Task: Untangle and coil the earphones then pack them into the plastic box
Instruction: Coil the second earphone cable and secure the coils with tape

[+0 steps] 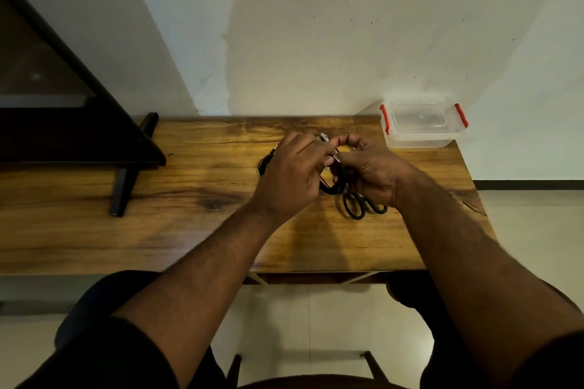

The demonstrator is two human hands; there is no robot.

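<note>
Table: bare wood left of hands; right edge close.
Plastic box: far right corner, lid on.
Earphones: black loops under both hands.
Left hand: fingers curled, pinching cable.
Right hand: fingers curled, pinching cable.

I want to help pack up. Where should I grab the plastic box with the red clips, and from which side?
Hold the plastic box by its two short ends, just under the red clips, one hand on each. Come from the front, since its back is close to the wall. It sits flat at the table's far right corner, lid on.
</note>
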